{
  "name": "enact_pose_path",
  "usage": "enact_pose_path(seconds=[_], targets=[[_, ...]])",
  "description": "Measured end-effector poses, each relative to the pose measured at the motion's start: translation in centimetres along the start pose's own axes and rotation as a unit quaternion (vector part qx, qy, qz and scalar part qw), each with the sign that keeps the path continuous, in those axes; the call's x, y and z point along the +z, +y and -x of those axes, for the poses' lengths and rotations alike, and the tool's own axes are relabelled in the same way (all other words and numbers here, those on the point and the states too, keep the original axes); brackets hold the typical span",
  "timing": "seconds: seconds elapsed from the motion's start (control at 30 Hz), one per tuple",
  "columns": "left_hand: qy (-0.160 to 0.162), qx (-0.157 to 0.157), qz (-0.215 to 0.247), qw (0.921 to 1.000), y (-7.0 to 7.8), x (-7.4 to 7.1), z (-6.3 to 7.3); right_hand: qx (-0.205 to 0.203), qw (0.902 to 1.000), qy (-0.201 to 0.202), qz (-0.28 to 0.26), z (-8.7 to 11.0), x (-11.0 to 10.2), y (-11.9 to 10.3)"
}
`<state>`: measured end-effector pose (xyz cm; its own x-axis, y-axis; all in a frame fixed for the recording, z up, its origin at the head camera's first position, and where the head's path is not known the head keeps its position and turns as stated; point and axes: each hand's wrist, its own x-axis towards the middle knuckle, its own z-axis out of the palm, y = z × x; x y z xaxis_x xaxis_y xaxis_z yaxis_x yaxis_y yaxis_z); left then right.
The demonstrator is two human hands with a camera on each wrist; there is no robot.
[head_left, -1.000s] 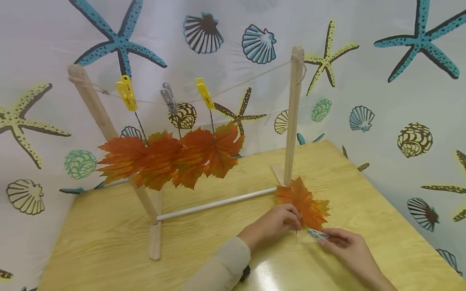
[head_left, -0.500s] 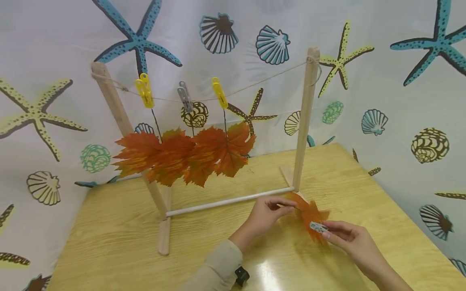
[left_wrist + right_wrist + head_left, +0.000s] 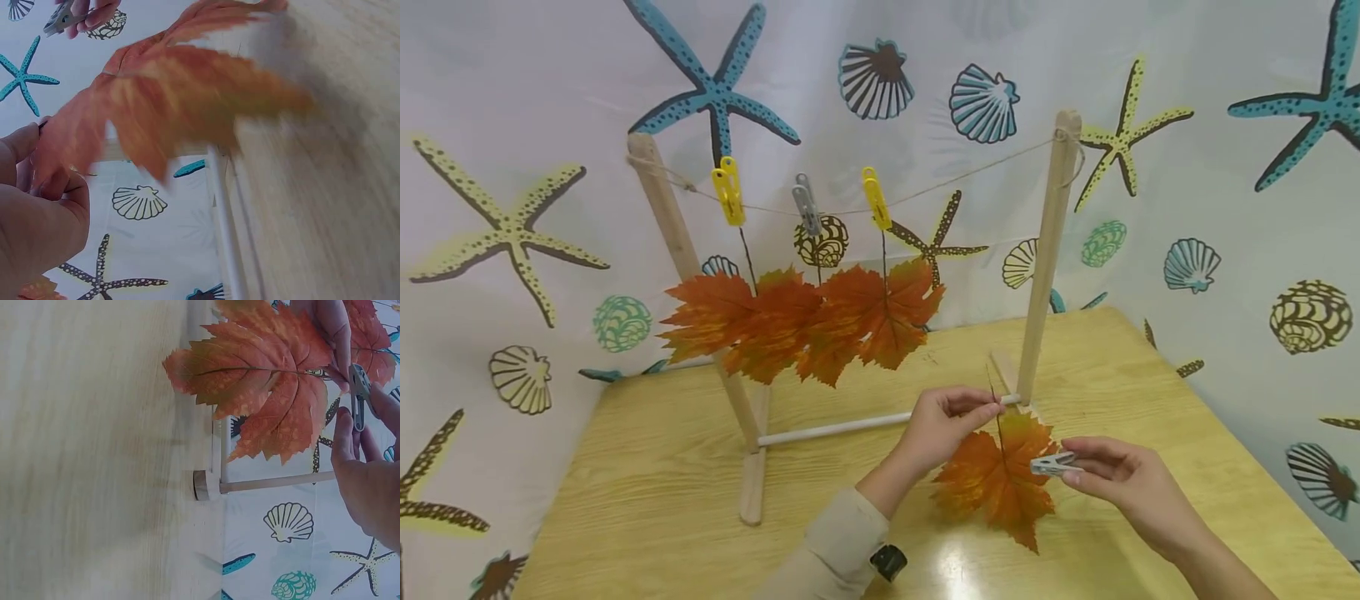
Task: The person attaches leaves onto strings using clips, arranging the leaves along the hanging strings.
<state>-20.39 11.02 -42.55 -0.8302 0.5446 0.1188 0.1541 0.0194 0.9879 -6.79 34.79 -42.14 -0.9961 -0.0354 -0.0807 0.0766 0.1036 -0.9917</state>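
My left hand (image 3: 942, 427) pinches the dark stem of an orange maple leaf (image 3: 1000, 483), which hangs blade-down in front of the white rod. Just right of the leaf, my right hand (image 3: 1131, 483) holds a grey clothespin (image 3: 1051, 464) between thumb and fingers. In the right wrist view the clothespin (image 3: 359, 397) appears close to the leaf (image 3: 262, 381). Behind, several similar leaves (image 3: 805, 317) hang in an overlapping row from a string (image 3: 973, 172), by two yellow clothespins (image 3: 728, 193) and a grey clothespin (image 3: 807, 206).
Two wooden posts (image 3: 1048, 258) hold the string above the wood-grain table (image 3: 655, 467). A white rod (image 3: 842, 427) joins them low down. Behind stands a white curtain (image 3: 910, 33) printed with starfish and shells. A black wrist strap (image 3: 889, 562) is on the left sleeve.
My left hand has lifted the leaf off the table by its stem and turned it stem-up. The right hand keeps the clothespin nearby. The head view has shifted left.
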Motion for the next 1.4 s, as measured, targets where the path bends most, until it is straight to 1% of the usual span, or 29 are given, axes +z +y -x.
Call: enact_pose_path(seconds=[0.13, 0.27, 0.37, 0.53, 0.63, 0.77, 0.87, 0.93, 1.03, 1.2, 1.3, 1.4], targets=[[-0.007, -0.001, -0.034, 0.9994, 0.8, -0.4, 0.1, -0.004, 0.9999, 0.009, -0.01, -0.6, 0.2, -0.3], [-0.019, 0.014, -0.077, 0.9968, 1.4, -0.9, 0.0, -0.023, 0.9989, 0.0, -0.04, -1.7, 0.4, -0.4], [-0.028, 0.029, -0.108, 0.9934, 1.8, -1.2, 0.0, -0.035, 0.9974, -0.016, -0.061, -2.4, 0.6, -0.7], [-0.033, 0.029, -0.145, 0.9885, 2.8, -1.5, 0.0, -0.053, 0.997, -0.02, -0.053, -3.5, 0.6, -1.9], [-0.034, 0.031, -0.161, 0.9859, 3.6, -1.6, 0.0, -0.067, 0.9971, -0.017, -0.032, -4.0, 0.6, -3.0], [-0.035, 0.047, -0.181, 0.9818, 4.6, -1.8, -0.2, -0.076, 0.9969, -0.013, 0.016, -4.7, 0.7, -4.7], [-0.03, 0.057, -0.197, 0.9783, 5.4, -2.0, -0.3, -0.084, 0.9952, -0.014, 0.048, -5.3, 0.8, -6.1], [-0.021, 0.058, -0.209, 0.9759, 6.0, -2.1, -0.4, -0.092, 0.9937, -0.013, 0.064, -5.7, 1.0, -6.9], [-0.01, 0.057, -0.222, 0.9733, 6.8, -2.2, -0.6, -0.107, 0.9899, -0.005, 0.092, -6.3, 1.1, -8.1], [-0.003, 0.071, -0.236, 0.9692, 8.2, -2.5, -1.1, -0.138, 0.9813, 0.001, 0.134, -7.3, 1.4, -10.4], [-0.006, 0.076, -0.24, 0.9677, 9.2, -3.0, -1.4, -0.147, 0.9772, -0.003, 0.154, -7.6, 1.6, -11.6], [0.001, 0.078, -0.244, 0.9667, 10.0, -3.6, -1.8, -0.155, 0.9715, -0.003, 0.18, -8.0, 1.8, -12.8]])
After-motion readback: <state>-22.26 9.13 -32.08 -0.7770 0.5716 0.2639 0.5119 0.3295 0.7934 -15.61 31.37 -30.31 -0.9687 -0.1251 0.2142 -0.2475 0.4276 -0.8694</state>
